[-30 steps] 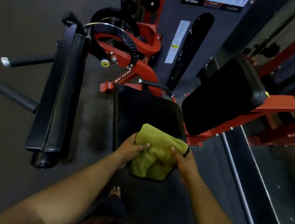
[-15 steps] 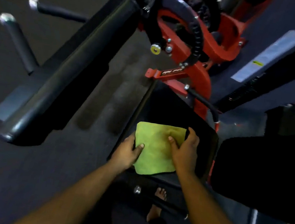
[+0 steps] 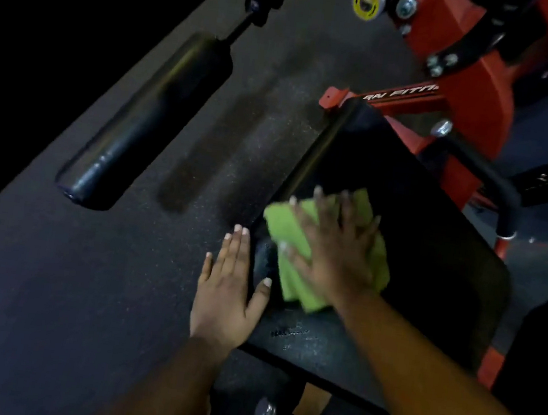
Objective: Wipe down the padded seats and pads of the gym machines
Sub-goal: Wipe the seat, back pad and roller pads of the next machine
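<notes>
Dim, dark speckled rubber floor [image 3: 49,283]

Both forearms are bare, no sleeves, watch or rings. Hands: left [image 3: 227,291], right [image 3: 336,253] (blurred), with pale, longish nails. A bare foot [image 3: 310,406] shows below.

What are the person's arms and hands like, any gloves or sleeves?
No gloves: the left hand and right hand are bare. Both forearms are uncovered, with no sleeves in view. The fingernails look pale. No rings, watch or wristband show, though the right hand is motion-blurred.
</notes>
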`<state>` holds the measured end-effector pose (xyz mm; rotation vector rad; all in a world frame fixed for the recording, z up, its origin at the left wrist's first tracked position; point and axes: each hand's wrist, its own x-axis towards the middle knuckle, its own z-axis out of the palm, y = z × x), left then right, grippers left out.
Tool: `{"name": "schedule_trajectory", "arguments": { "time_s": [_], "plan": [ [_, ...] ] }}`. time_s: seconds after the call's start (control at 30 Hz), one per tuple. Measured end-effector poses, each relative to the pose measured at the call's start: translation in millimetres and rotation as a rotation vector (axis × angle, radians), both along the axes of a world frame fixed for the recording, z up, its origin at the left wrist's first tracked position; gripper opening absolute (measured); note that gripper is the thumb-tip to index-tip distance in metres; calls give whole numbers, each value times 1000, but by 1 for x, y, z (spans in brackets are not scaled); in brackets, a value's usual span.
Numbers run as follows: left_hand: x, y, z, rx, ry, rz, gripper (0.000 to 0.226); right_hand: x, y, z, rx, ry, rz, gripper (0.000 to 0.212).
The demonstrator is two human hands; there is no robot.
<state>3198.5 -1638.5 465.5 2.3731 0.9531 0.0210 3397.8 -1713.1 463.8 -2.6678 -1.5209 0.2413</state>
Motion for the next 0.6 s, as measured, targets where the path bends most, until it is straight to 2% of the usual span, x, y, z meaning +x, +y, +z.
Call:
{"name": "schedule_trajectory", "arguments": {
  "time_s": [0.1,0.17,0.27,0.33,0.43,0.53,0.6],
  "plan": [
    [-1,-1,-5,-5,-93,30,78,33,60,7,27,52,-252,71],
    [-2,0,-4,-36,-169,73,80,13,63,7,86,68,-321,68],
    [-6,-3,6,-126,-362,166,83,-69,6,0,92,26,-116,79],
    [-7,-2,10,-181,-417,224,88,-111,-33,0,71,39,19,91],
    [-8,-1,12,-216,-410,211,93,-68,-19,0,75,-38,120,81],
    [-6,0,7,-172,-355,101,91,-19,25,3,85,23,-231,73],
    [-6,1,6,-168,-343,81,94,-46,27,-1,140,14,-356,73]
  ]
}}
